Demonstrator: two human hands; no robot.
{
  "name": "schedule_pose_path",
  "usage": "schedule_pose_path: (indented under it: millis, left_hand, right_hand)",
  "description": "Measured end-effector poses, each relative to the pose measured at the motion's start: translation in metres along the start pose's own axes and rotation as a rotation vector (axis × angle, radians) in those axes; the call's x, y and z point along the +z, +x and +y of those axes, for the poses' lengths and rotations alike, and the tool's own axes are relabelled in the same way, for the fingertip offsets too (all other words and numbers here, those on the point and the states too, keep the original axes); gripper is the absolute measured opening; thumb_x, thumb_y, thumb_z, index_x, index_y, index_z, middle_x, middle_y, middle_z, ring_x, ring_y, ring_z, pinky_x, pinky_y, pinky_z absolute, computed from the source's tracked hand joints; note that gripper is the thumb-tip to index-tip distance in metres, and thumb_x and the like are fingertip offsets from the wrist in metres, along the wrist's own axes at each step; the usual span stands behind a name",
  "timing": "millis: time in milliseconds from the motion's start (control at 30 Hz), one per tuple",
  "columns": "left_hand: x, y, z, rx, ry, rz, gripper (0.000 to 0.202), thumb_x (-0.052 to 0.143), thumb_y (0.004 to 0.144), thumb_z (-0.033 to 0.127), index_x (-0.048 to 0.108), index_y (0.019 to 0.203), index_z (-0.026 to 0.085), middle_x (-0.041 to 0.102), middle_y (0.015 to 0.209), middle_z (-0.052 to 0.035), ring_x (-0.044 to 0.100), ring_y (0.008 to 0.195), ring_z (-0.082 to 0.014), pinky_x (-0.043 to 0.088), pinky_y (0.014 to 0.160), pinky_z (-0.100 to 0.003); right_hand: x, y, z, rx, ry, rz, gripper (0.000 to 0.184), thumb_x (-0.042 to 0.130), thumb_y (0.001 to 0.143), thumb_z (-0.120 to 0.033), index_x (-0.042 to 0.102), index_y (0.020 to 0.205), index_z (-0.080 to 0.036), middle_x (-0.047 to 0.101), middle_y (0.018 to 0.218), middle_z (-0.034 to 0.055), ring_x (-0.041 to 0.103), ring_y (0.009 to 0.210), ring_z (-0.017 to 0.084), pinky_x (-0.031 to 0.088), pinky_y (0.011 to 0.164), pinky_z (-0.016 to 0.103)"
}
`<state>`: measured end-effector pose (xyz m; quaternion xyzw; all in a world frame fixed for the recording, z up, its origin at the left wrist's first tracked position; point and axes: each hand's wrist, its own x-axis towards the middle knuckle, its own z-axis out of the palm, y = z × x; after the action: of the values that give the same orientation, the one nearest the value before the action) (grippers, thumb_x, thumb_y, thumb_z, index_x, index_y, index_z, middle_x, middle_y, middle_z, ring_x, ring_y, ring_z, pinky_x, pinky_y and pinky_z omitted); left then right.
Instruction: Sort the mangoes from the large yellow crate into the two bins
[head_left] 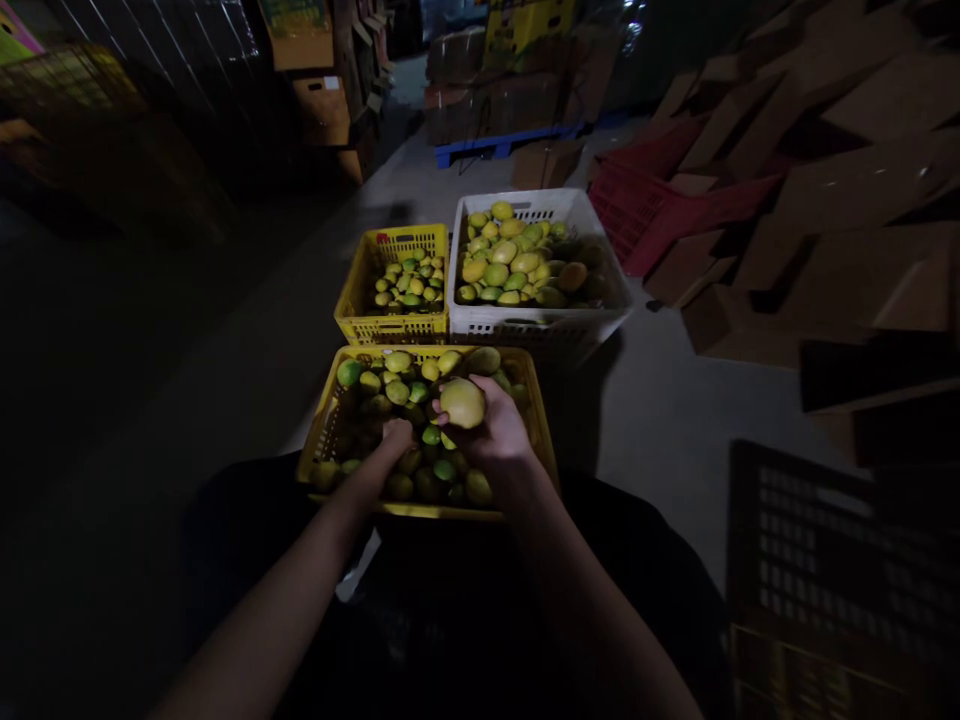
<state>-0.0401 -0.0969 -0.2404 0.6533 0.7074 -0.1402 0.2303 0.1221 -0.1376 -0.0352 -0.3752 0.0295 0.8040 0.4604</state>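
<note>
A yellow crate (324, 420) full of green and yellow citrus fruit sits right in front of me. My right hand (499, 440) is over its middle, fingers wrapped round a large yellow fruit (462, 402) held just above the pile. My left hand (391, 447) is pressed down among the fruit to the left of it, fingers curled into the pile; what they hold is hidden. Behind stand a smaller yellow crate (358, 288) with small green fruit and a white crate (525, 322) with bigger yellow and green fruit.
Red crates (645, 215) and a heap of flattened cardboard boxes (840, 180) lie at the right. A dark crate (825, 540) is at the near right. Stacked boxes on a blue pallet (502, 145) stand at the back. The concrete floor stretches left in shadow.
</note>
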Motion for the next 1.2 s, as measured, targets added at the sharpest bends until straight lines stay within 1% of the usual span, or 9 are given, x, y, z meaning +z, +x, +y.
schedule_pose_path:
  millis: [233, 367, 500, 700, 833, 933, 1000, 1100, 1200]
  left_hand:
    - [0.0, -0.003, 0.0, 0.079, 0.024, 0.015, 0.019, 0.072, 0.068, 0.028, 0.071, 0.083, 0.017, 0.07, 0.097, -0.0165, 0.061, 0.1, -0.0328, 0.043, 0.082, -0.038]
    - [-0.006, -0.009, -0.005, 0.093, 0.018, 0.049, 0.023, 0.074, 0.066, 0.03, 0.07, 0.084, 0.017, 0.07, 0.095, -0.0155, 0.061, 0.098, -0.0323, 0.043, 0.082, -0.037]
    - [-0.011, -0.015, -0.009, 0.085, 0.007, 0.079, 0.028, 0.073, 0.065, 0.033, 0.07, 0.083, 0.012, 0.069, 0.094, -0.0176, 0.062, 0.094, -0.0318, 0.043, 0.077, -0.034]
    - [-0.019, -0.023, -0.012, 0.05, -0.033, 0.103, 0.033, 0.07, 0.063, 0.036, 0.069, 0.083, 0.01, 0.069, 0.089, -0.0157, 0.062, 0.09, -0.0294, 0.042, 0.071, -0.03]
    - [-0.041, -0.032, -0.02, 0.03, -0.105, 0.084, 0.032, 0.071, 0.061, 0.041, 0.068, 0.071, 0.01, 0.066, 0.071, -0.0122, 0.062, 0.077, -0.0269, 0.04, 0.061, -0.029]
    - [-0.073, -0.046, -0.029, 0.05, -0.18, 0.055, 0.035, 0.069, 0.064, 0.047, 0.065, 0.059, 0.012, 0.057, 0.054, -0.005, 0.057, 0.06, -0.0194, 0.036, 0.054, -0.026]
    - [-0.099, -0.06, -0.035, 0.124, -0.361, 0.002, 0.038, 0.068, 0.066, 0.05, 0.063, 0.058, 0.013, 0.05, 0.047, -0.0004, 0.048, 0.049, -0.013, 0.033, 0.049, -0.024]
    - [-0.134, -0.086, -0.042, 0.288, -0.924, -0.088, 0.035, 0.07, 0.065, 0.049, 0.063, 0.065, 0.014, 0.038, 0.039, 0.0066, 0.031, 0.039, -0.0064, 0.037, 0.048, -0.023]
    - [-0.151, -0.107, -0.041, 0.375, -1.408, -0.068, 0.035, 0.072, 0.066, 0.048, 0.062, 0.068, 0.015, 0.029, 0.036, 0.0107, 0.025, 0.037, -0.0039, 0.045, 0.053, -0.023]
  right_hand:
    - [0.004, -0.005, 0.0, 0.002, 0.011, -0.002, 0.014, 0.043, 0.086, -0.026, 0.052, 0.079, -0.019, 0.056, 0.055, -0.0008, 0.057, 0.05, 0.015, 0.043, 0.039, 0.022]
    - [0.002, -0.003, -0.003, -0.025, -0.004, -0.004, 0.014, 0.044, 0.086, -0.028, 0.052, 0.077, -0.019, 0.054, 0.053, -0.0016, 0.057, 0.05, 0.015, 0.043, 0.038, 0.022]
    - [0.003, -0.002, -0.005, -0.032, -0.005, -0.032, 0.015, 0.042, 0.087, -0.027, 0.051, 0.077, -0.019, 0.054, 0.052, -0.0018, 0.056, 0.048, 0.014, 0.045, 0.038, 0.022]
    - [0.005, -0.004, -0.003, -0.045, -0.014, -0.063, 0.016, 0.041, 0.087, -0.026, 0.051, 0.077, -0.019, 0.056, 0.051, -0.001, 0.058, 0.046, 0.015, 0.044, 0.037, 0.021]
    - [0.004, -0.004, -0.002, -0.08, -0.024, -0.062, 0.012, 0.043, 0.086, -0.025, 0.05, 0.077, -0.019, 0.057, 0.052, -0.0018, 0.058, 0.045, 0.014, 0.044, 0.037, 0.021]
    - [0.004, -0.003, -0.002, -0.093, -0.034, -0.036, 0.01, 0.045, 0.085, -0.024, 0.05, 0.078, -0.02, 0.059, 0.055, -0.0013, 0.06, 0.047, 0.015, 0.046, 0.038, 0.022]
    - [0.004, -0.002, -0.002, -0.08, -0.036, -0.03, 0.011, 0.045, 0.085, -0.025, 0.051, 0.078, -0.019, 0.06, 0.056, -0.0002, 0.061, 0.049, 0.016, 0.047, 0.04, 0.023]
    - [0.004, -0.002, -0.001, -0.036, -0.038, -0.034, 0.014, 0.045, 0.085, -0.027, 0.053, 0.077, -0.018, 0.062, 0.056, 0.0009, 0.061, 0.049, 0.015, 0.046, 0.039, 0.022]
    - [0.005, -0.002, 0.003, -0.053, -0.048, -0.036, 0.014, 0.047, 0.083, -0.026, 0.056, 0.076, -0.018, 0.063, 0.057, 0.0011, 0.061, 0.048, 0.015, 0.045, 0.038, 0.021]
